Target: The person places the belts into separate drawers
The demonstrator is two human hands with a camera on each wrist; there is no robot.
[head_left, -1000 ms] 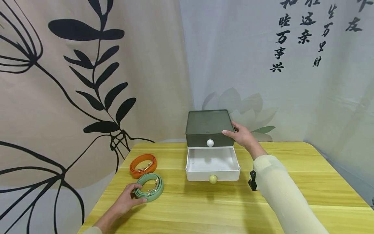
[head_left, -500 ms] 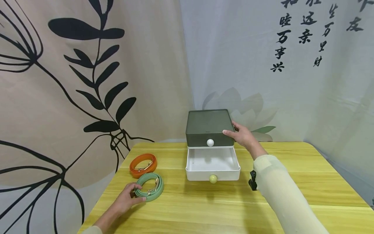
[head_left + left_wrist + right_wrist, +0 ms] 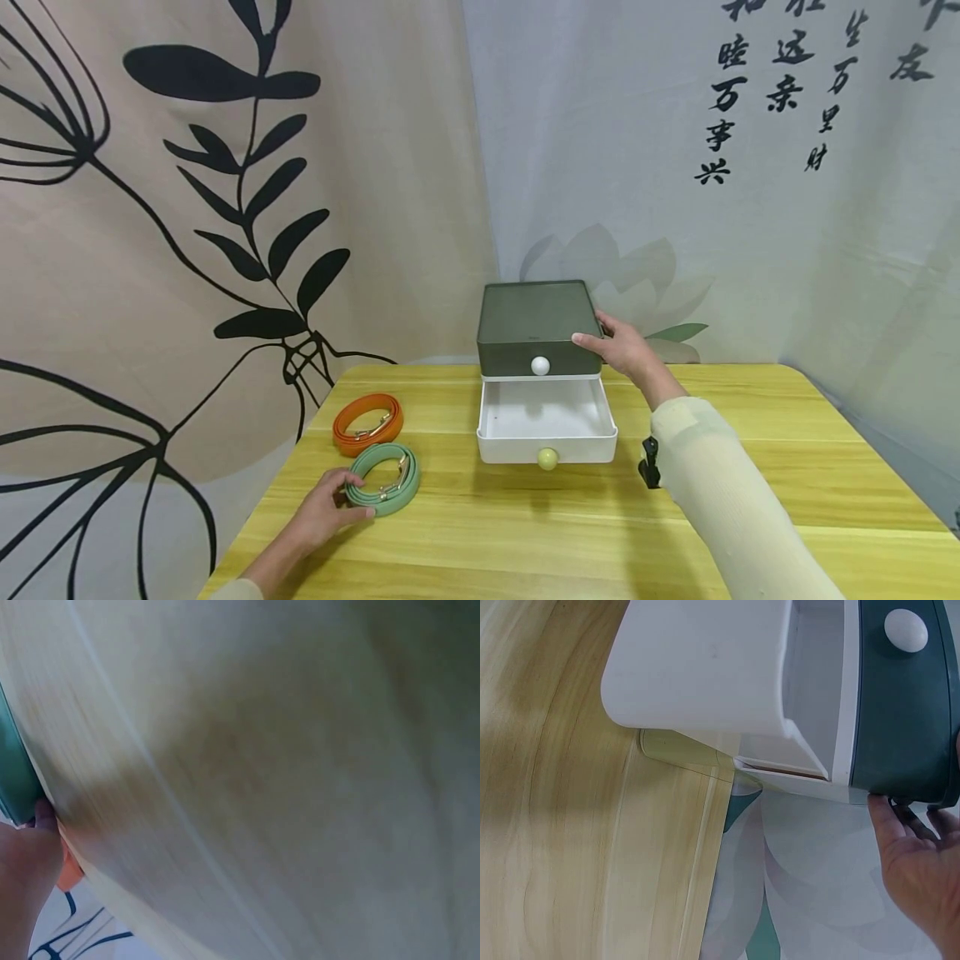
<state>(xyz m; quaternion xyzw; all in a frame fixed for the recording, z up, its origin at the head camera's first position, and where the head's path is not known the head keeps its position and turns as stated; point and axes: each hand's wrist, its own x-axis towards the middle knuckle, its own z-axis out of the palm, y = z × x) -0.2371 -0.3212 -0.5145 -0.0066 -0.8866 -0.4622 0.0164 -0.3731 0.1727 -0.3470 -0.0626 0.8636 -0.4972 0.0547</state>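
My left hand (image 3: pixel 322 510) holds the left edge of a coiled green belt (image 3: pixel 402 493), thumb at its front and fingers along its side. A gold-coloured buckle shows inside the coil, which lies on the table. Just behind it is a coiled orange belt (image 3: pixel 347 442). At the table's back stands a small drawer box (image 3: pixel 536 312) with a dark green top and a white knob. Its white lower drawer (image 3: pixel 506 451) is pulled out and bare inside, with a yellow-green knob. My right hand (image 3: pixel 630 350) grips the box's right front corner; in the right wrist view its fingers (image 3: pixel 887 823) touch the side.
The wood-grain table (image 3: pixel 712 433) runs up to a cloth backdrop (image 3: pixel 405 208) printed with dark plants and writing. A small black device (image 3: pixel 649 463) sits by my right sleeve (image 3: pixel 720 475). The left wrist view shows mostly tabletop.
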